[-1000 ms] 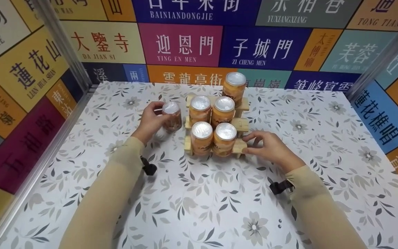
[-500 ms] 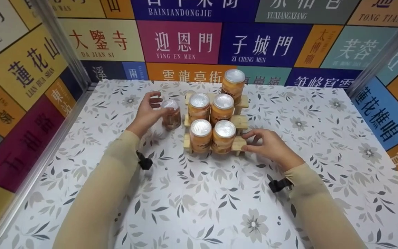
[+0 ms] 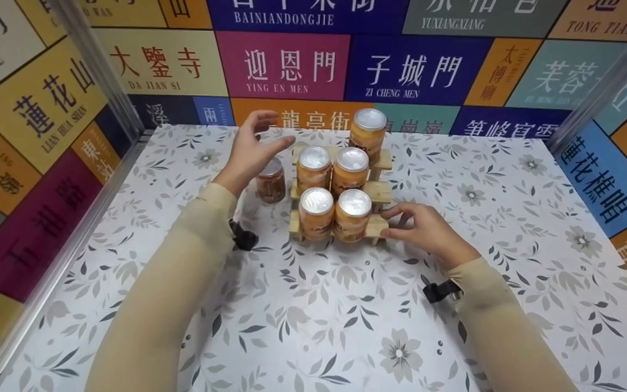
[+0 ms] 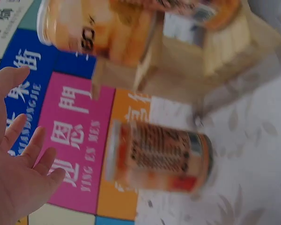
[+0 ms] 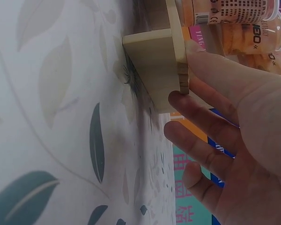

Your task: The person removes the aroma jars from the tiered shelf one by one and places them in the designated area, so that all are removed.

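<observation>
My left hand point(image 3: 252, 152), empty with spread fingers, is raised over a clear can point(image 3: 271, 188) of orange pieces with a silver lid. That can stands upright on the table, left of a three-step wooden rack point(image 3: 377, 193); a printed label shows on the can point(image 4: 161, 157) in the left wrist view. On the rack, two similar cans point(image 3: 316, 218) occupy the low step, two point(image 3: 313, 167) the middle one, and a single can point(image 3: 368, 133) the right of the top step. Thumb and forefinger of my right hand point(image 3: 425, 228) pinch the right end of the lowest step point(image 5: 178, 61).
A floral cloth covers the table point(image 3: 313, 321). Panels with printed signs point(image 3: 283, 68) rise behind it and on both sides. Metal posts mark the two back corners. A black strap device sits on each wrist.
My left hand has let go of the can beside the rack, then risen and moved toward the back right. My right hand keeps its hold on the rack's low step.
</observation>
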The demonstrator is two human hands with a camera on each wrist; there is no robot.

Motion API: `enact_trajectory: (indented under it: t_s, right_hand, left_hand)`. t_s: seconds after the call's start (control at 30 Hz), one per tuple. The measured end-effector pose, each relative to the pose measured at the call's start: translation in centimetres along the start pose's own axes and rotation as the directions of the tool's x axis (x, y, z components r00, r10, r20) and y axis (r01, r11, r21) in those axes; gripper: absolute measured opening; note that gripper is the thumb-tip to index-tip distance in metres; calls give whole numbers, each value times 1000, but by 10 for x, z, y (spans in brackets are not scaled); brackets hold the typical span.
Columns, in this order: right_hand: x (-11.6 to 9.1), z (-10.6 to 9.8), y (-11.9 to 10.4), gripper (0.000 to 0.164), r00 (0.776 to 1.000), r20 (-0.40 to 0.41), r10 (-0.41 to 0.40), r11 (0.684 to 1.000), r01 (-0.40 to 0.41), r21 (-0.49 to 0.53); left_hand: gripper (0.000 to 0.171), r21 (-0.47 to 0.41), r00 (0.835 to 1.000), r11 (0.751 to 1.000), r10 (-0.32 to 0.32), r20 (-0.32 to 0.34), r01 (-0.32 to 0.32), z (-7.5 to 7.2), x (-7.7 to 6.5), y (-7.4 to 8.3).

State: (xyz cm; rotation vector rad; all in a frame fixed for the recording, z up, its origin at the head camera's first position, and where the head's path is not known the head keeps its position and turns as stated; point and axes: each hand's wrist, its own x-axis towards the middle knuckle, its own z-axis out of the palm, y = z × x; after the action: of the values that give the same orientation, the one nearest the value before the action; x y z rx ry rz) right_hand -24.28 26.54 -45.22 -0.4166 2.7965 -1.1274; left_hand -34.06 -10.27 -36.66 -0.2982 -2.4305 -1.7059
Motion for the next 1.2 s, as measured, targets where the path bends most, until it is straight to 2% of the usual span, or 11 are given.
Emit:
enact_trajectory:
  t_s: [0.3,0.47,0.67,0.93,1.1,1.2]
  right_hand:
    - [1,1,0,36,1000,3,-10,1000,10,-17]
    - [1,0,0,36,1000,1,-20,999,20,-26]
    - [2,-2,0,35,1000,6,-9,1000,9,-19]
    - [2,-2,0,36,1000,18,16,1000,-16,2]
    - [2,-2,-1,37,1000,15,14,1000,-14,-6]
    - [1,-3,-1,36,1000,8,13,1000,-13,-16]
  left_hand:
    - [57,-87,988,996,29,152,-16,29,-2,50]
    - [57,-110,982,994,24,187,-3,43,2,66]
    - [58,-87,975,996,-7,223,27,63,11,81]
    - [66,-68,955,995,-53,291,75,90,19,89]
    - [66,-40,949,991,-110,296,127,95,27,85]
    - [67,-38,945,991,-114,307,131,97,31,83]
